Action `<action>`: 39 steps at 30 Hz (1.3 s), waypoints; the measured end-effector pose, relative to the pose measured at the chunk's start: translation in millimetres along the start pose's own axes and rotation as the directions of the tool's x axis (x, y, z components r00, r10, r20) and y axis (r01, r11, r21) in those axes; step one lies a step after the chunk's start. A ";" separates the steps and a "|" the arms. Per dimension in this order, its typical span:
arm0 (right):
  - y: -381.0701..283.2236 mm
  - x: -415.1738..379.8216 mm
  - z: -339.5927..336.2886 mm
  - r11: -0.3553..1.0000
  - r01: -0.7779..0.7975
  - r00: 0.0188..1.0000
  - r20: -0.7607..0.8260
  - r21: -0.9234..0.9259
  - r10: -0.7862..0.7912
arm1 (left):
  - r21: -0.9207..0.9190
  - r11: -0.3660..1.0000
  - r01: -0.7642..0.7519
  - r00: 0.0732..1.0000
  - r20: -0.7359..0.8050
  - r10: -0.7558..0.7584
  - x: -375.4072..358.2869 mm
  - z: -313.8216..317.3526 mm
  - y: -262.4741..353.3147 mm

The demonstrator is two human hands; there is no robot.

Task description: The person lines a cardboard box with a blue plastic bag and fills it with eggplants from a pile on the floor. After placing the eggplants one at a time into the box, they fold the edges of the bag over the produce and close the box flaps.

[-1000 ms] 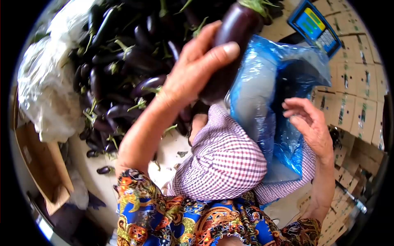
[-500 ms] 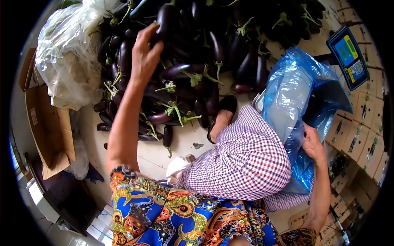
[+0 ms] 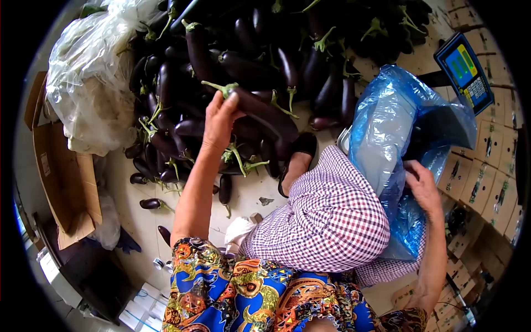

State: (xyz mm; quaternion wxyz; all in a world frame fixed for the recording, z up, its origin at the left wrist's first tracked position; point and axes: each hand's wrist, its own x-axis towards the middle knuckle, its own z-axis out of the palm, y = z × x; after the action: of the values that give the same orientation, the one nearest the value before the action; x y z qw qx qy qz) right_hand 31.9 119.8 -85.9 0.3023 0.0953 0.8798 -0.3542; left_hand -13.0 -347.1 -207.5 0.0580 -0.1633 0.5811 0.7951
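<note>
Near the stem end, my left hand (image 3: 220, 123) grips a long dark purple eggplant (image 3: 264, 115), its green stem pointing left. Beneath and around it spreads a big pile of eggplants (image 3: 246, 67), many with green caps. My right hand (image 3: 423, 187) pinches the edge of a blue plastic bag (image 3: 381, 130), fingertips partly hidden by the film. The bag stands at my right knee with its mouth held apart; its dark inside is hard to make out.
A scale display (image 3: 464, 72) rises behind the bag. Stacked cardboard boxes (image 3: 489, 149) line the right. Clear plastic sheeting (image 3: 91, 83) and an open carton (image 3: 63, 177) stand at left. A few loose eggplants, including a small eggplant (image 3: 152, 204), lie on the floor.
My left hand has come back from the pile toward me, now with an eggplant lifted in it. My right hand stays at the bag with little movement.
</note>
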 end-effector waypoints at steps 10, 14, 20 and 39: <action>-106.0 3.9 -5.1 0.904 0.336 0.941 -0.068 0.264 -0.330 | -0.266 0.960 0.093 0.912 0.409 0.025 2.2 137.9 63.4; -133.1 -5.6 -10.5 0.732 0.252 0.924 0.067 0.633 -0.376 | -0.136 0.983 -0.122 0.775 0.606 0.180 -5.7 206.9 84.6; -46.2 -91.2 -34.9 0.662 -0.005 0.998 0.042 0.750 -0.040 | 0.178 0.977 0.120 0.976 0.159 -0.149 -21.4 101.5 11.1; 68.4 100.4 114.3 0.578 -0.436 0.891 0.239 0.690 0.386 | 0.429 0.778 0.459 0.885 -0.149 -0.440 -32.3 76.0 -86.3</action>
State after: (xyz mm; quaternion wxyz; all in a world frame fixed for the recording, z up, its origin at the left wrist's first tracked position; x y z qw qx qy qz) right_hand 30.9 87.3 -249.5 0.3399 0.3971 0.6091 -0.5964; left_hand 27.1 -244.9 -254.4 0.2705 -0.2952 0.6949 0.5973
